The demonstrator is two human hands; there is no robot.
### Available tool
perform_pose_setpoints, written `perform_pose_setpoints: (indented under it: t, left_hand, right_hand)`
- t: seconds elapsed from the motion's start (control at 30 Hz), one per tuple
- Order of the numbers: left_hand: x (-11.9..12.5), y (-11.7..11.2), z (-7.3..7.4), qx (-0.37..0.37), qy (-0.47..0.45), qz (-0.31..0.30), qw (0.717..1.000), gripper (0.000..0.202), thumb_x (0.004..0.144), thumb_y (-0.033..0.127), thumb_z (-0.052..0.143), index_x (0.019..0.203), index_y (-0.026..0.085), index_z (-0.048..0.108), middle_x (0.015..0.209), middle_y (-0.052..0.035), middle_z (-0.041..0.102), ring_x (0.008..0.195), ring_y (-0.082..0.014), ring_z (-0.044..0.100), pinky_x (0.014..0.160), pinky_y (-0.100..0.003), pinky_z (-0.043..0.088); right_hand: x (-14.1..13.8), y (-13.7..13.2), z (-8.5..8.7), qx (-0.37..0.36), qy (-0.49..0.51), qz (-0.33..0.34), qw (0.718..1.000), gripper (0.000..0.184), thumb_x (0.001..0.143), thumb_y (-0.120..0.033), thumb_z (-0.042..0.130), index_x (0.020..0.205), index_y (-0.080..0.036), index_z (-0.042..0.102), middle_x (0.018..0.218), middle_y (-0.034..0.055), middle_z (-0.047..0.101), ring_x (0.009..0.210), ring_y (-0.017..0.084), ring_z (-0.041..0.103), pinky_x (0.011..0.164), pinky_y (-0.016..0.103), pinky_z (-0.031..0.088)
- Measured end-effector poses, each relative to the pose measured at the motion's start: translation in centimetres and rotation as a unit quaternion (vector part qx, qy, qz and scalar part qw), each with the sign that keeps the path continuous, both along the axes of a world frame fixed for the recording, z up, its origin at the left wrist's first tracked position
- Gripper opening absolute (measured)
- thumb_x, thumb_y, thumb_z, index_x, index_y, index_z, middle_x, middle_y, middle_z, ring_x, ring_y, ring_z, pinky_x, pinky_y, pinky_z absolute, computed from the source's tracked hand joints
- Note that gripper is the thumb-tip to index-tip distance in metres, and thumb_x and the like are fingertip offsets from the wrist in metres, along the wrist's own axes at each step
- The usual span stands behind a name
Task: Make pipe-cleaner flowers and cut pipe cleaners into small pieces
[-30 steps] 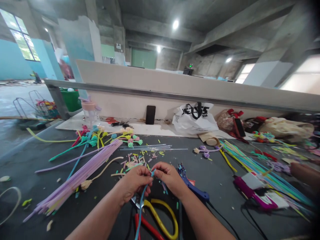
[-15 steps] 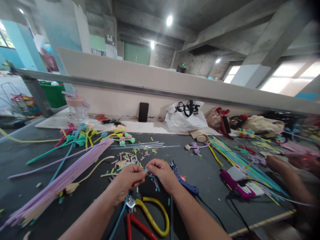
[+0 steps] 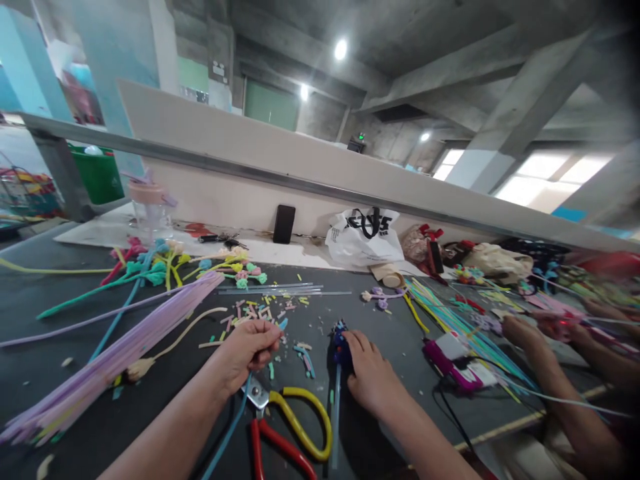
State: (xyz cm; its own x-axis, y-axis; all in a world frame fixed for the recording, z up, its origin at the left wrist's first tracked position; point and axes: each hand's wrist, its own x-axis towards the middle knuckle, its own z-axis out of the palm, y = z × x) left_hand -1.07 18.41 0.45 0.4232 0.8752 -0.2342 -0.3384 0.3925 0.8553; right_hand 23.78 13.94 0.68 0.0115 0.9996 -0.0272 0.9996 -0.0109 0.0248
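Note:
My left hand [image 3: 253,347] is closed in a pinch around a blue stem [image 3: 227,427]. Its light blue tip [image 3: 283,324] sticks out past the thumb, and the long end hangs down below the hand. To the right, my right hand [image 3: 373,373] curls over the blue glue gun [image 3: 341,347], hiding its handle; a clear glue stick [image 3: 336,420] runs back from it. Between my forearms lie pliers with red and yellow handles [image 3: 303,417]. Small cut pieces [image 3: 305,360] of coloured stem are scattered between and beyond my hands.
A bundle of lilac stems [image 3: 135,353] and fuzzy flowers [image 3: 160,270] lie left. Behind stand a phone [image 3: 284,224], a white bag [image 3: 365,235] and a cup [image 3: 149,210]. Rightward are a purple power strip [image 3: 453,365], teal stems [image 3: 450,320] and another person's hands [image 3: 525,333].
My right hand has left the blue tip beside my left hand and moved right onto the glue gun. My left hand still pinches the stem. The view has shifted slightly.

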Motion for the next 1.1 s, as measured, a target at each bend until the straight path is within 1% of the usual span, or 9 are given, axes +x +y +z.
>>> perform_pose_setpoints:
  t: [0.17,0.3,0.4,0.47,0.57,0.67,0.73,0.9,1.1]
  left_hand:
    - [-0.4,0.1,0.1,0.001,-0.010,0.018,1.000,0.035,0.055,0.038,0.075,0.059,0.012,0.052,0.049,0.0050,0.048,0.034,0.0003,0.031,0.034,-0.014,0.011]
    - [-0.6,0.2,0.1,0.000,-0.021,0.016,1.000,0.035,0.057,0.038,0.074,0.057,0.012,0.051,0.047,0.0056,0.046,0.034,0.0005,0.030,0.034,-0.014,0.010]
    - [-0.6,0.4,-0.2,-0.005,-0.036,0.022,0.999,0.032,0.059,0.036,0.074,0.062,0.012,0.052,0.051,0.0045,0.049,0.035,0.0007,0.032,0.035,-0.014,0.010]
    - [-0.6,0.6,-0.4,-0.002,-0.046,0.025,0.999,0.030,0.060,0.035,0.073,0.063,0.012,0.052,0.052,0.0044,0.049,0.035,0.0007,0.032,0.035,-0.014,0.010]
    - [-0.9,0.8,-0.5,0.003,-0.054,0.030,0.998,0.031,0.063,0.034,0.072,0.060,0.012,0.050,0.052,0.0047,0.047,0.035,0.0008,0.031,0.034,-0.014,0.009]
    - [-1.2,0.9,-0.3,0.005,-0.065,0.038,0.997,0.031,0.063,0.033,0.071,0.060,0.012,0.049,0.054,0.0042,0.048,0.036,0.0010,0.031,0.034,-0.014,0.010]
    - [-1.3,0.9,-0.3,0.005,-0.075,0.045,0.996,0.030,0.064,0.033,0.071,0.060,0.012,0.050,0.055,0.0043,0.047,0.036,0.0011,0.032,0.034,-0.014,0.010]
    - [-1.3,1.2,-0.6,0.007,-0.088,0.059,0.994,0.029,0.066,0.033,0.070,0.062,0.012,0.050,0.056,0.0042,0.047,0.036,0.0014,0.031,0.035,-0.014,0.010]
    - [-1.3,1.3,-0.5,0.006,-0.085,0.067,0.994,0.028,0.066,0.033,0.070,0.064,0.012,0.051,0.058,0.0039,0.048,0.037,0.0016,0.031,0.035,-0.014,0.010]
  right_hand:
    - [0.9,1.2,0.1,0.012,0.040,0.039,0.998,0.062,0.056,0.002,0.045,0.118,-0.006,0.045,0.114,0.0192,0.054,0.103,0.027,0.050,0.086,0.035,0.036]
    - [2.5,2.1,1.5,0.099,0.225,0.003,0.969,0.052,0.057,-0.004,0.049,0.107,-0.015,0.050,0.097,0.0110,0.062,0.086,0.024,0.057,0.076,0.033,0.040]
    - [2.5,2.6,2.8,0.156,0.443,-0.052,0.881,0.046,0.060,-0.013,0.056,0.105,-0.021,0.052,0.087,0.0052,0.065,0.075,0.022,0.059,0.065,0.031,0.043]
    - [1.6,3.0,3.5,0.151,0.556,-0.030,0.817,0.039,0.065,-0.024,0.060,0.104,-0.021,0.054,0.085,0.0044,0.066,0.074,0.021,0.060,0.060,0.030,0.044]
    - [-0.8,3.8,4.2,0.082,0.722,0.000,0.687,0.032,0.063,-0.026,0.069,0.093,-0.016,0.061,0.081,0.0061,0.068,0.070,0.019,0.061,0.060,0.028,0.045]
    - [-3.0,4.5,4.7,0.009,0.791,0.051,0.610,0.029,0.068,-0.026,0.067,0.095,-0.017,0.062,0.090,0.0078,0.068,0.070,0.018,0.062,0.059,0.028,0.047]
    - [-3.9,5.1,5.1,-0.020,0.795,0.073,0.602,0.028,0.072,-0.027,0.064,0.098,-0.018,0.061,0.095,0.0086,0.067,0.070,0.019,0.064,0.058,0.028,0.047]
    - [-4.4,6.1,5.8,-0.019,0.750,0.099,0.654,0.024,0.072,-0.027,0.065,0.091,-0.015,0.062,0.082,0.0073,0.067,0.056,0.014,0.060,0.044,0.022,0.038]
    - [-4.5,5.9,4.9,-0.035,0.739,0.073,0.669,0.032,0.065,-0.021,0.069,0.096,-0.012,0.064,0.064,0.0015,0.061,0.049,0.009,0.046,0.046,0.022,0.035]
